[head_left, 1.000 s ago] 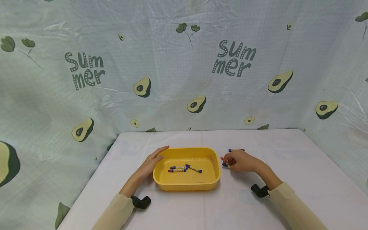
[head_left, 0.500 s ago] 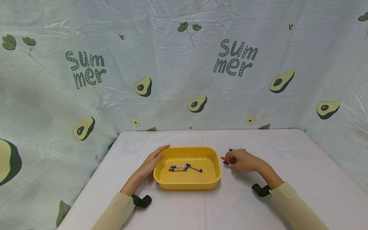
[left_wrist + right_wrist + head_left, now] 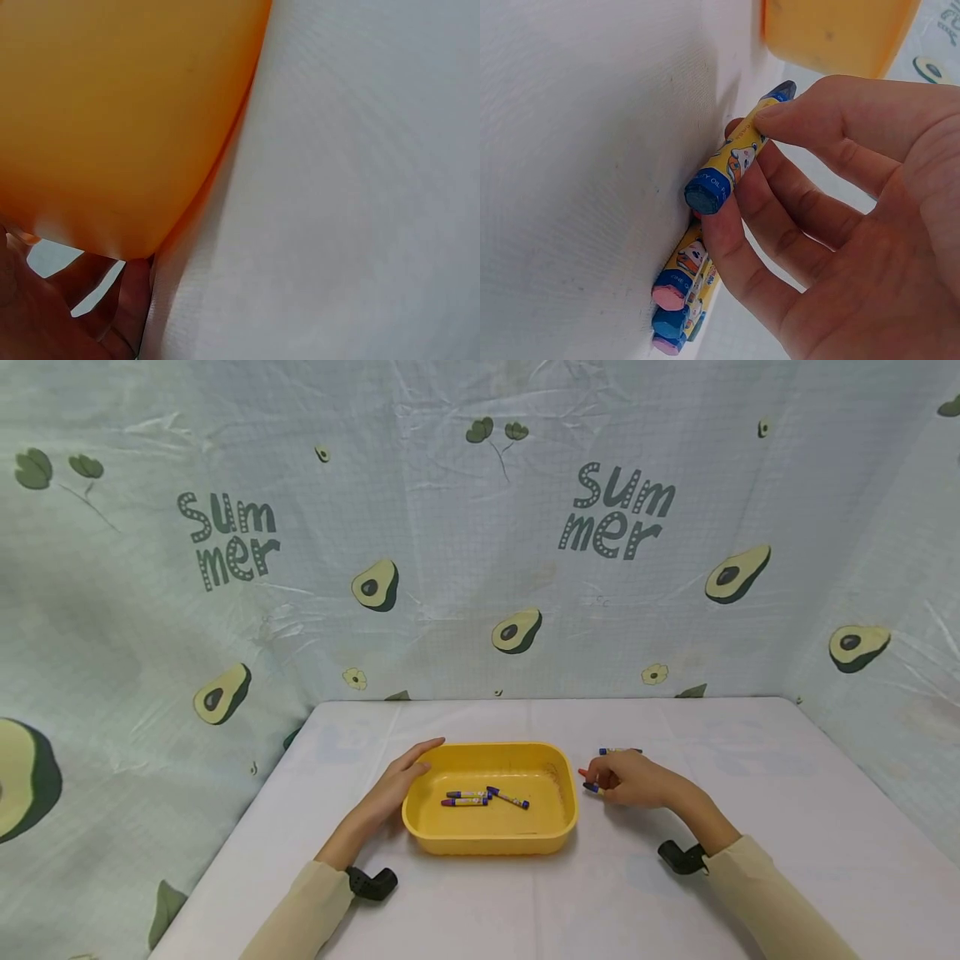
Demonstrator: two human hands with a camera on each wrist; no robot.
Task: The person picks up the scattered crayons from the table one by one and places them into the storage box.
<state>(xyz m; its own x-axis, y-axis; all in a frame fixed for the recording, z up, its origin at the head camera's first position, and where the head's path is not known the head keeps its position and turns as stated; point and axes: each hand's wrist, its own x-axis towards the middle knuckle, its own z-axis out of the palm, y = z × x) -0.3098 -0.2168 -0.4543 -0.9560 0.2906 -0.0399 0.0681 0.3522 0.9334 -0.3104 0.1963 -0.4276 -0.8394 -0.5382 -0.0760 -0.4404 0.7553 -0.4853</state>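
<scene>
Head view shows a white table [image 3: 750, 793] bearing a yellow tray [image 3: 491, 842] with three crayons [image 3: 483, 797] inside; the left hand [image 3: 397, 785] rests open-fingered against its left wall. Just right of the tray, the right hand [image 3: 630, 779] pinches a blue crayon [image 3: 731, 165] between thumb and fingers, other crayons [image 3: 681, 289] beneath it on the table.

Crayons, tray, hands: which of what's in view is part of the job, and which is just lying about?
In the job:
- blue crayon, pinched in the right hand
- crayons under that hand
- yellow tray, three crayons inside
- left hand on the tray's side

Lying about:
- lone crayon behind the right hand
- avocado backdrop
</scene>
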